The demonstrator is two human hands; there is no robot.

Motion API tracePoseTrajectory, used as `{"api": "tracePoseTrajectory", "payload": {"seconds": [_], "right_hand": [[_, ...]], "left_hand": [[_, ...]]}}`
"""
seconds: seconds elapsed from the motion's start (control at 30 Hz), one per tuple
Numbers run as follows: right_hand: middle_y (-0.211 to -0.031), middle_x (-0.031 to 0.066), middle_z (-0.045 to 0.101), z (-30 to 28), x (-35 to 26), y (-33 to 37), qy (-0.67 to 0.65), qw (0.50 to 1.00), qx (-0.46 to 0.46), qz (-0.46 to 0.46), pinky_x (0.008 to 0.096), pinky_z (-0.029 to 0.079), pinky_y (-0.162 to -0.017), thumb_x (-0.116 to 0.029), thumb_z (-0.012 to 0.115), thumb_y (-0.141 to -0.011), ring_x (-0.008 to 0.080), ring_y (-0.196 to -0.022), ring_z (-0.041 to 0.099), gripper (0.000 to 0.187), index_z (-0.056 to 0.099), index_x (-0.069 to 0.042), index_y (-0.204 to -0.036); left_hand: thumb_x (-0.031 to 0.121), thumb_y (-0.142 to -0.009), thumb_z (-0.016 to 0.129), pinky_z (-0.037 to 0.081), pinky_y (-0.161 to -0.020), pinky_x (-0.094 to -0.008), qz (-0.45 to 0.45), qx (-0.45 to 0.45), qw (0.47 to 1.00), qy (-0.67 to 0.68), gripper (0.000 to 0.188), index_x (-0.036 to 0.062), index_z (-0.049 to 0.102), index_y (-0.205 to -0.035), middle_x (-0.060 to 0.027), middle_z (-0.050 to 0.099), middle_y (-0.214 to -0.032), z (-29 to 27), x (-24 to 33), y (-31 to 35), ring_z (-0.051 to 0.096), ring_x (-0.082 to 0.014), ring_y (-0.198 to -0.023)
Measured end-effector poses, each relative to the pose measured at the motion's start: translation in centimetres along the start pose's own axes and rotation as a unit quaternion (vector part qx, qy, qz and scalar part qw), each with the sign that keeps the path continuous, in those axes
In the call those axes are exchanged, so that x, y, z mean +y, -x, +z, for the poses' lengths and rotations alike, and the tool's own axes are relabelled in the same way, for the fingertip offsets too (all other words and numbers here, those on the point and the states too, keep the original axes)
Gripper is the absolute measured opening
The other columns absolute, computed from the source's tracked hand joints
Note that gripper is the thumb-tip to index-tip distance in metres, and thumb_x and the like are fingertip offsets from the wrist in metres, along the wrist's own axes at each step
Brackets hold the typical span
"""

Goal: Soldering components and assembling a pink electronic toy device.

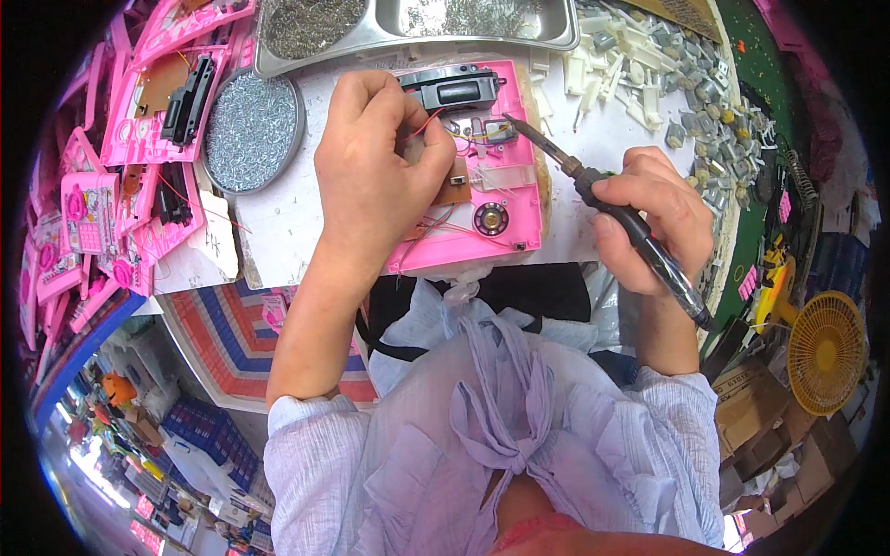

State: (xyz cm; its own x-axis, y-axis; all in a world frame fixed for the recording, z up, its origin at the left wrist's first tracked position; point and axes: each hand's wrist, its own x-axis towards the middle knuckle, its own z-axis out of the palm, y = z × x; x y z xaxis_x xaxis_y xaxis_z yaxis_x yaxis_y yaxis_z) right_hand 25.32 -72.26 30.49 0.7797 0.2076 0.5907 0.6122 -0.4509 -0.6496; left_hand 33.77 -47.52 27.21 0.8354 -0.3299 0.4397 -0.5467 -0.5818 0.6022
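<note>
A pink plastic toy housing [519, 83] lies on the worktable, its inside facing up. Inside it sit a black mechanism [454, 91] at the far end, a small brown circuit board [454, 185], a round speaker [490, 219] and several thin wires. Over its left side, my left hand [380, 157] is closed, thumb and fingers pinching a thin red wire [424, 123]. My right hand [654, 218] grips the black handle of a soldering iron [640, 232]. The iron's tip points left, at a small metal part [499, 130] with a yellow wire; whether they touch I cannot tell.
A round dish of small screws [250, 130] stands left of the housing. Behind is a metal tray [408, 42] with small metal parts. Small motors [714, 139] and white plastic pieces [607, 69] lie at the right. Pink housings [120, 185] pile up at the left; a yellow fan [827, 352] stands right.
</note>
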Motion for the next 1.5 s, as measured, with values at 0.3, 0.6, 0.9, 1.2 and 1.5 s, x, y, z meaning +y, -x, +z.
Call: {"api": "tracePoseTrajectory", "payload": {"seconds": [0.3, 0.6, 0.9, 1.2, 1.5], "right_hand": [[-0.071, 0.0087, 0.063, -1.8, 0.4, 1.2, 0.002, 1.0, 0.009, 0.023, 0.0323, 0.04, -0.054, 0.002, 0.073, -0.069, 0.021, -0.056, 0.051, 0.032, 0.068, 0.002, -0.101], [-0.08, 0.0085, 0.064, 1.2, -0.6, 0.7, -0.039, 0.988, 0.046, 0.145, 0.0309, 0.046, -0.062, -0.002, 0.082, -0.076, 0.0212, -0.069, 0.058, 0.039, 0.07, -0.001, -0.114], [-0.094, 0.0102, 0.07, 0.4, -0.7, 0.9, -0.042, 0.977, 0.058, 0.202, 0.0278, 0.049, -0.069, 0.0, 0.078, -0.082, 0.0169, -0.075, 0.062, 0.039, 0.068, -0.001, -0.12], [-0.088, 0.0113, 0.07, -1.0, -1.4, 2.4, -0.072, 0.979, 0.082, 0.173, 0.027, 0.047, -0.065, 0.003, 0.076, -0.079, 0.0174, -0.072, 0.062, 0.036, 0.069, 0.003, -0.114], [-0.064, 0.0049, 0.056, -1.9, -2.1, 3.6, -0.132, 0.976, -0.026, 0.168, 0.0283, 0.036, -0.049, -0.007, 0.076, -0.073, 0.0158, -0.052, 0.05, 0.023, 0.07, -0.002, -0.095]], "left_hand": [[0.003, -0.077, 0.077, 0.056, -0.069, -0.0352, 0.114, -0.199, 0.973, 0.022, 0.023, 0.0055, 0.068, -0.098, -0.0084, 0.063, -0.105, -1.7, 3.6, 0.9, 0.067, -0.0241, -0.081], [0.002, -0.08, 0.078, 0.055, -0.069, -0.0343, -0.037, -0.25, 0.951, 0.176, 0.016, 0.0048, 0.072, -0.095, -0.0082, 0.069, -0.095, -1.3, 2.2, 0.3, 0.069, -0.0264, -0.082], [0.0, -0.081, 0.076, 0.056, -0.071, -0.0313, 0.158, -0.213, 0.961, 0.074, 0.018, 0.0014, 0.072, -0.098, -0.0101, 0.069, -0.093, -0.5, 1.9, 0.6, 0.069, -0.0243, -0.083], [0.002, -0.083, 0.074, 0.051, -0.062, -0.0309, -0.034, -0.241, 0.945, 0.218, 0.01, 0.0013, 0.071, -0.093, -0.0081, 0.066, -0.084, -1.0, 1.5, 0.2, 0.065, -0.0203, -0.071], [0.001, -0.078, 0.073, 0.054, -0.074, -0.0385, 0.081, -0.276, 0.949, 0.128, 0.014, 0.0016, 0.065, -0.09, -0.0099, 0.061, -0.104, -1.9, 1.6, 0.5, 0.065, -0.0298, -0.09]]}}
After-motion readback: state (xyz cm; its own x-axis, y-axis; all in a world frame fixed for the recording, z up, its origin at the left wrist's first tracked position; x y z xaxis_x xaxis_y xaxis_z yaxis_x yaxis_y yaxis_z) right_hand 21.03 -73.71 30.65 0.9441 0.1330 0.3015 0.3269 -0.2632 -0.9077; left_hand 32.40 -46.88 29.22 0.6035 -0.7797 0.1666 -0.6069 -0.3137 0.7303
